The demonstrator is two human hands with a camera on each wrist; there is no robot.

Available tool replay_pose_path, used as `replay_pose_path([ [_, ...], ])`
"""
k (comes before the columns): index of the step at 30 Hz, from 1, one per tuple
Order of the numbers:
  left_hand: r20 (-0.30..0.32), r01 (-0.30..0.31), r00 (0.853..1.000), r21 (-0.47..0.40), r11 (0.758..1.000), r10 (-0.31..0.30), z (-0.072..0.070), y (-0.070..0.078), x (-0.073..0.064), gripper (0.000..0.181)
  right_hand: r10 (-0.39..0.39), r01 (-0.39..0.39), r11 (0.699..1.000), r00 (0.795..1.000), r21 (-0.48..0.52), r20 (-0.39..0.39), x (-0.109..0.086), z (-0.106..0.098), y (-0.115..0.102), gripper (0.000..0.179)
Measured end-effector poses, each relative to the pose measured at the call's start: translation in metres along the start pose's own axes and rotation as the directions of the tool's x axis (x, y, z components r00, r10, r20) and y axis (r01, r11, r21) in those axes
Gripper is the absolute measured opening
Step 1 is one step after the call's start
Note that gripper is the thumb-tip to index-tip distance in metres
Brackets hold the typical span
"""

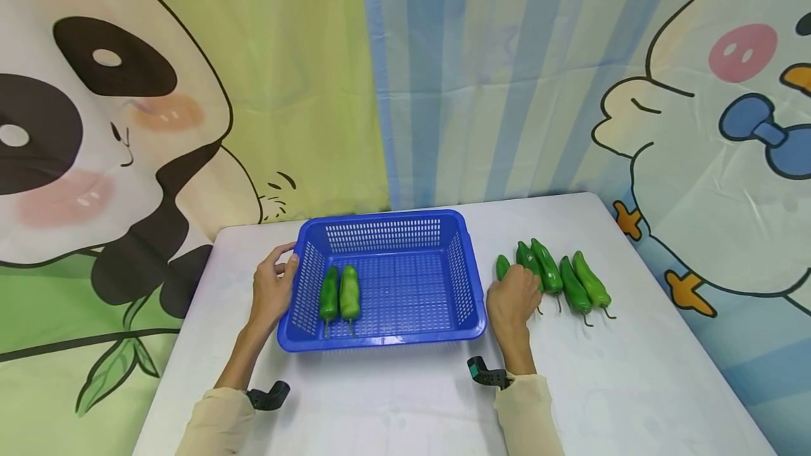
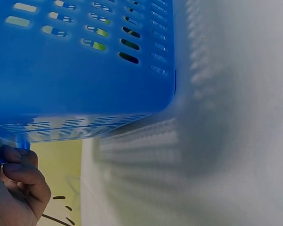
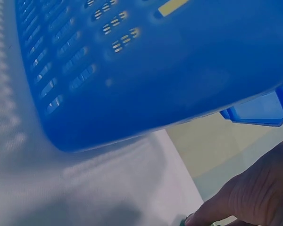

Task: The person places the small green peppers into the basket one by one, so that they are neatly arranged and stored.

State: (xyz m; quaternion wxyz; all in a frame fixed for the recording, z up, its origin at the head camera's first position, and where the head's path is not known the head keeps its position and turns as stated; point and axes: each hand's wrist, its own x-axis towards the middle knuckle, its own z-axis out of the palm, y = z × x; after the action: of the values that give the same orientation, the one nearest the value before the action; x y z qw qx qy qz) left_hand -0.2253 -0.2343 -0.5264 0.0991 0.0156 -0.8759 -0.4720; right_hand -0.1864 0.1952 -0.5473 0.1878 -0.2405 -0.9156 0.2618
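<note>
A blue plastic basket (image 1: 386, 340) with slotted walls stands on the table. Two green peppers, a darker one (image 1: 329, 293) and a lighter one (image 1: 350, 292), lie side by side in its left part. My left hand (image 1: 272, 287) grips the basket's left rim, thumb and fingers pinching the edge in the left wrist view. To the basket's right, my right hand (image 1: 514, 295) has its fingers curled round the leftmost pepper (image 1: 503, 266) of a row on the table; that pepper is mostly hidden. In the right wrist view only a sliver of green shows at the thumb tip.
Several more green peppers (image 1: 574, 290) lie right of the right hand, stems toward the near edge. The white table (image 1: 393, 407) ends at a curtain (image 1: 443, 125) printed with cartoon animals. Each wrist carries a small black camera mount (image 1: 269, 396).
</note>
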Motion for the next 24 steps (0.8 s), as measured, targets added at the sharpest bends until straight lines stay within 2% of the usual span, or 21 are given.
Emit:
replay_pose_path([
  [8, 0.004, -0.001, 1.000, -0.010, 1.000, 0.001, 0.000, -0.001, 0.000, 0.042, 0.012, -0.012, 1.000, 1.000, 0.007, 0.007, 0.000, 0.001, 0.000, 0.007],
  [16, 0.007, 0.006, 1.000, -0.014, 1.000, -0.006, 0.001, -0.002, 0.000, 0.043, 0.027, -0.025, 0.998, 0.999, 0.056, -0.031, 0.001, -0.005, -0.001, 0.028],
  [19, 0.004, 0.002, 1.000, -0.013, 1.000, -0.002, 0.000, -0.002, 0.000, 0.042, 0.034, -0.034, 0.994, 0.999, 0.103, -0.007, 0.003, -0.009, -0.001, 0.028],
  [22, 0.008, 0.002, 1.000, -0.016, 1.000, -0.002, 0.000, -0.001, -0.001, 0.043, 0.054, -0.056, 0.985, 0.998, 0.163, 0.021, 0.005, -0.014, 0.001, 0.015],
  [24, 0.012, 0.003, 1.000, -0.020, 1.000, -0.003, 0.000, 0.000, -0.001, 0.043, 0.075, -0.085, 0.975, 0.996, 0.204, 0.055, 0.006, -0.018, 0.001, 0.022],
])
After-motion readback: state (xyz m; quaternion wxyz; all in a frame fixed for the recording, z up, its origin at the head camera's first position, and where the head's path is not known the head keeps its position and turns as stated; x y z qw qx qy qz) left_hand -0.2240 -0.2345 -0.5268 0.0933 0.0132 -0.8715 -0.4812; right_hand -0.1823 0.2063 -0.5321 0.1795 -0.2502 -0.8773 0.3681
